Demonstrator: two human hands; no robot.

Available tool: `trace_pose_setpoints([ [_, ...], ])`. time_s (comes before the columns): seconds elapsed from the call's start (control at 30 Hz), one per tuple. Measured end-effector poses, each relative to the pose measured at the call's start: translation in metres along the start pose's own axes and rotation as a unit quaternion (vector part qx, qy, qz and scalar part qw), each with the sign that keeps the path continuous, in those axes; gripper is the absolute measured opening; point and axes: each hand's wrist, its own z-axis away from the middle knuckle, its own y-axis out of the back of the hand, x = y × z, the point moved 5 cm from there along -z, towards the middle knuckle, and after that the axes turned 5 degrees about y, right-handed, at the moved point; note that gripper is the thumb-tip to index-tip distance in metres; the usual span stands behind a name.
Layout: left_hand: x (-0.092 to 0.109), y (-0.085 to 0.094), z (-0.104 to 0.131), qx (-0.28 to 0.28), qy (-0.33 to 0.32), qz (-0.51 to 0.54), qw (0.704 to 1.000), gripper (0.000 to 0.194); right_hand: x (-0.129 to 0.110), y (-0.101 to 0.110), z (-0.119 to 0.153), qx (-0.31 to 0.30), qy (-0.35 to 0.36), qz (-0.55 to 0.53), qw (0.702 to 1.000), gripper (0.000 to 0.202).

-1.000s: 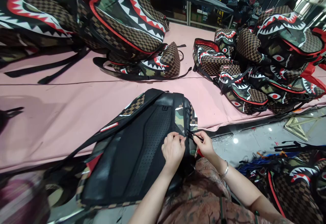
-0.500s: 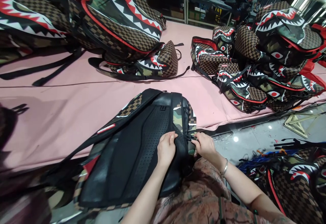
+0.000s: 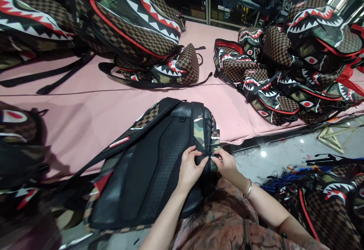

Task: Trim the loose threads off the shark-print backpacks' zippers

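Observation:
A backpack (image 3: 153,174) lies with its black padded back panel facing up, partly on the pink table and partly over its front edge against my body. Checkered and camouflage fabric shows along its sides. My left hand (image 3: 191,168) pinches the black shoulder strap (image 3: 208,134) near its lower end, thumb and forefinger almost meeting there. Right beside it, my right hand (image 3: 226,164) grips a small black piece (image 3: 214,154) with a bright glint at the strap; its kind is unclear. The fingertips of both hands are close together.
Piled backpacks with shark-teeth prints (image 3: 136,19) stand at the back left, with another pile (image 3: 309,60) at the right of the pink table (image 3: 159,92). A backpack (image 3: 21,140) is at the left edge. More bags (image 3: 332,200) lie low at right, near a metal frame (image 3: 331,140).
My left hand has shifted right and its thumb now reaches the strap beside my right fingers. My right hand has moved slightly left. Another backpack has come further into view at left.

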Motion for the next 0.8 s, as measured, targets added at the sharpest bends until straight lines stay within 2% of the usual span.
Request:
trace_pose_setpoints([
  [0.2, 0.0, -0.007, -0.001, 0.034, 0.003, 0.008, 0.999, 0.023, 0.006, -0.004, -0.001, 0.023, -0.032, -0.112, 0.993, 0.018],
  [0.33, -0.001, -0.012, -0.002, 0.042, 0.017, 0.014, 0.999, 0.013, -0.008, -0.003, -0.006, 0.035, -0.007, -0.169, 0.985, 0.018],
  [0.47, -0.002, -0.009, -0.002, 0.048, 0.025, 0.02, 0.998, 0.016, -0.016, 0.009, -0.017, 0.058, -0.002, -0.199, 0.978, 0.02],
  [0.6, -0.008, 0.0, -0.003, 0.034, 0.029, 0.035, 0.998, 0.023, 0.007, 0.023, -0.018, 0.089, -0.032, -0.202, 0.975, 0.021],
  [0.7, -0.009, 0.004, -0.005, 0.029, 0.029, 0.034, 0.999, 0.027, 0.027, 0.023, -0.008, 0.064, -0.029, -0.186, 0.98, 0.022],
  [0.8, 0.001, 0.003, -0.007, 0.019, 0.012, 0.019, 1.0, 0.026, 0.041, 0.018, 0.007, 0.047, -0.027, -0.185, 0.981, 0.023],
])
